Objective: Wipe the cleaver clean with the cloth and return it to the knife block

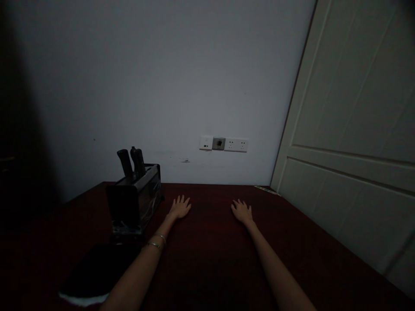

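Note:
My left hand (180,208) lies palm down on the dark red table (207,242), its fingers spread and nothing in it. Two bracelets (157,242) circle that wrist. Level with it on the right, my right hand (242,211) also rests flat with fingers apart, holding nothing. Just left of my left hand stands a dark knife block (134,203) with a few black knife handles (126,162) sticking up from its top. Nearer to me, beside my left forearm, a flat black item (100,268) with a pale front edge lies on the table; its kind is too dark to make out.
Behind the table rises a pale wall (181,86) with a row of sockets and a switch panel (223,144). A white panelled door (350,129) borders the right side. At the table's far right corner lies a thin pale strip (266,190). The left side is very dark.

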Demonstrator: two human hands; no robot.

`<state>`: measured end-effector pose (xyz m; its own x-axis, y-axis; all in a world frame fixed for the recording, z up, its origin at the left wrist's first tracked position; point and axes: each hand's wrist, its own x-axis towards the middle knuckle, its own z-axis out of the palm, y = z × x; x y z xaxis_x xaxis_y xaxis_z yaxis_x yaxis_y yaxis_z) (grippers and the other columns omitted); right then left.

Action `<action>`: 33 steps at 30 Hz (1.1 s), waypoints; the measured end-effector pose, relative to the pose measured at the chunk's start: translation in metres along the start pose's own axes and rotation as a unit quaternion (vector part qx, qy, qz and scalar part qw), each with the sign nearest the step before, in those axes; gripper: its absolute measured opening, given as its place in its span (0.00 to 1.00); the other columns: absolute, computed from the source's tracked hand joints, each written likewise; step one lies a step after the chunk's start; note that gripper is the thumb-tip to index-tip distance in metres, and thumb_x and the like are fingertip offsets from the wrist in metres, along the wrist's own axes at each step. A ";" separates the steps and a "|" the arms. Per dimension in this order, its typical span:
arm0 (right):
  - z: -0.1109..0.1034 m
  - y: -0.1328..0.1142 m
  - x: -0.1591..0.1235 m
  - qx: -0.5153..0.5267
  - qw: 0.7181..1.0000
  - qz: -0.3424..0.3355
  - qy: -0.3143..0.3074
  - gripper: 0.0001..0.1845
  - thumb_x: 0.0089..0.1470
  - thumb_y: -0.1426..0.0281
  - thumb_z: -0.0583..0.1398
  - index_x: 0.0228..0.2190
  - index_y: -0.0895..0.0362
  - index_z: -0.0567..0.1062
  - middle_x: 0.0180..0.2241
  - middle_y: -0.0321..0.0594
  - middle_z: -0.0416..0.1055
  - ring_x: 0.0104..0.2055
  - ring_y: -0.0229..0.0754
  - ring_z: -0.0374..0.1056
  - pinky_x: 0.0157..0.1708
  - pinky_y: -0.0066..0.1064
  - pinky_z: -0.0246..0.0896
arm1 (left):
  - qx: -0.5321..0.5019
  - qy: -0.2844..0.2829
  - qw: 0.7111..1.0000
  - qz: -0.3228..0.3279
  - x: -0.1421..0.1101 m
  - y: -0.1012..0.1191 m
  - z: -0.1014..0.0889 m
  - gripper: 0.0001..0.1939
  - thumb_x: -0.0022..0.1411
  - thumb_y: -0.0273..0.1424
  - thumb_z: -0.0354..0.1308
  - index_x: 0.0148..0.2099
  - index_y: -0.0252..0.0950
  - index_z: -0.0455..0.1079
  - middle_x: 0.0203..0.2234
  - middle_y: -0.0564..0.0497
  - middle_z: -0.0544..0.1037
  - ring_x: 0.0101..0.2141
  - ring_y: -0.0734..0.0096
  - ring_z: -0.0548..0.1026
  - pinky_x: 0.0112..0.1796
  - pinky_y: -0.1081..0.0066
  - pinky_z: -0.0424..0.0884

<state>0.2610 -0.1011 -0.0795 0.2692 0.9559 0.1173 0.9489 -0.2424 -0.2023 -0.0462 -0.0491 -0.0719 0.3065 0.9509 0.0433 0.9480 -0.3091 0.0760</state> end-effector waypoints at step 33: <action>0.015 0.008 0.006 -0.021 0.999 -0.025 0.030 0.30 0.56 0.58 0.41 0.57 0.55 0.61 0.61 0.45 0.52 0.62 0.55 0.45 0.55 0.57 0.40 | -0.022 0.280 0.914 0.293 -0.183 0.058 -0.224 0.15 0.63 0.33 0.47 0.48 0.36 0.70 0.36 0.47 0.78 0.35 0.71 0.75 0.35 0.71 0.69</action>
<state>0.2674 -0.0948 -0.0946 0.2298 0.9555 0.1847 0.9671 -0.2030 -0.1534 -0.0668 -0.2448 0.1474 0.6566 0.4678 0.5916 0.6270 -0.7746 -0.0833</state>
